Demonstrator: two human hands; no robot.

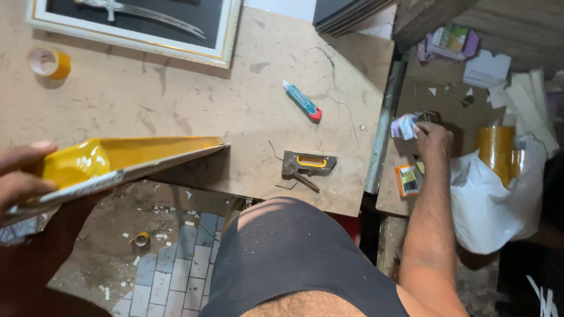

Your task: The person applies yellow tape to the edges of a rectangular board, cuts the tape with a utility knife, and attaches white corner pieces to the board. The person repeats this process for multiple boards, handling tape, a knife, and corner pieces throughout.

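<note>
Board point(136, 161), long, flat, wrapped in glossy yellow tape, sits in left hand's point(5, 181) closed grip; right hand's point(432, 138) grip unclear.

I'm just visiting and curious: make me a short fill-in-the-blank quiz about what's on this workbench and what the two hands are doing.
1. The left hand holds a long flat piece wrapped in shiny ____ covering.
2. The staple gun lies on the workbench with a ____ trim on its handle.
3. The right hand reaches over the ____ side shelf, beside a white bag.
4. The picture frame at the top shows a ____ mounted on black.

Missing words: yellow; yellow; lower; sword
</note>
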